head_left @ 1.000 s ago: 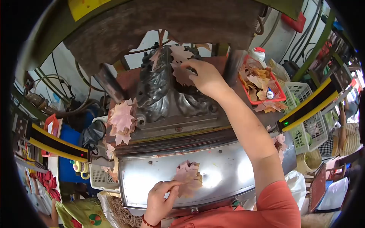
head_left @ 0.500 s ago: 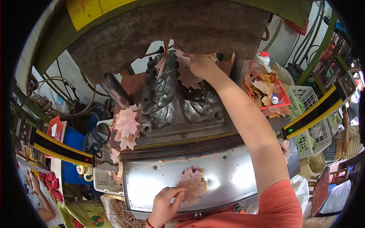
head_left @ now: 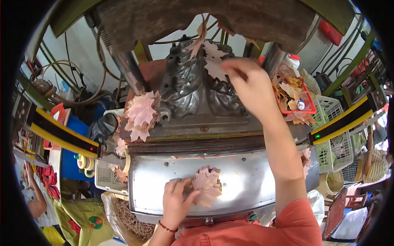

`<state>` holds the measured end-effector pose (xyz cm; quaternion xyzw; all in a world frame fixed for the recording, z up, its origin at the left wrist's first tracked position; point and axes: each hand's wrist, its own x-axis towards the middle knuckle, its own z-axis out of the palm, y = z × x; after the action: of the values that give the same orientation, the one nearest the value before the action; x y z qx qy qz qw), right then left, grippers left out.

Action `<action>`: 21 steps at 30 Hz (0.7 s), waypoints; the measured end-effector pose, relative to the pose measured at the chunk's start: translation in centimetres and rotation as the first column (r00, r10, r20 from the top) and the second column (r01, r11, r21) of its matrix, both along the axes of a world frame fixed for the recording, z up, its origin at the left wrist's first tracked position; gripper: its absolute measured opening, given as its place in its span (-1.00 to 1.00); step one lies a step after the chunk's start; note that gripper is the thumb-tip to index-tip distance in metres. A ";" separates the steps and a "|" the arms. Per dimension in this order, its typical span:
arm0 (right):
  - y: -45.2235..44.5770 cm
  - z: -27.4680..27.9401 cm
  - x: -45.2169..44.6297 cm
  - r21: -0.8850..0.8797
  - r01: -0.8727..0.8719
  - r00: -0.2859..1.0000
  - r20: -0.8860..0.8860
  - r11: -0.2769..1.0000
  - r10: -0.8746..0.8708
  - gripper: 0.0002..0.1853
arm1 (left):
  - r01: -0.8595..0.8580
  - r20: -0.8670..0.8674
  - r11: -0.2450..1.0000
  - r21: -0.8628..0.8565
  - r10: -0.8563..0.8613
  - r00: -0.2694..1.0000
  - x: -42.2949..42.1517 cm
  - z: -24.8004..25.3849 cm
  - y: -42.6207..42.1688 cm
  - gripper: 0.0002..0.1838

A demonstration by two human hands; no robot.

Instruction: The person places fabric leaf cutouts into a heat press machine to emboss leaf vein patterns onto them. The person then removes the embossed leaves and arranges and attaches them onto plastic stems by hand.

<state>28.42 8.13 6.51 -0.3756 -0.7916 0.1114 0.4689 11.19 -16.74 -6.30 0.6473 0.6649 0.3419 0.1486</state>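
Observation:
On the dark metal mould (head_left: 184,92), pale pink leaves (head_left: 214,61) lie along the upper right part. My right hand (head_left: 250,84) is over the mould's right side, fingers bent together at the leaves' right edge; what they grip is unclear. Another pink leaf (head_left: 196,45) hangs over the mould's upper left. A small stack of leaves (head_left: 208,186) rests on the shiny metal shelf (head_left: 158,192). My left hand (head_left: 176,201) is at the stack's left edge, thumb and fingers apart, the thumb tip touching it.
A thick pink leaf stack (head_left: 141,112) sits left of the mould. The heavy upper block (head_left: 197,18) hangs above, between metal posts. A red basket (head_left: 308,107) of brown leaves is at right. Yellow-black bars (head_left: 65,133) flank the press. Another person's arm (head_left: 36,197) shows at far left.
My right hand has come back and down from the far end of the leaves on the mould. The thumb and fingers of my left hand have parted at the small stack. The view has shifted.

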 end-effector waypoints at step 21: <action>-14.8 -12.3 0.3 -0.322 -0.179 0.915 0.293 0.930 0.277 -0.79 | 0.011 0.065 1.000 0.015 -0.012 0.998 0.4 -2.5 0.9 -0.55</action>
<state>28.77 -6.72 -5.84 -0.3573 -0.8733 0.2148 0.2522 11.62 -15.89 -8.85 0.6406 0.6534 0.3670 0.1675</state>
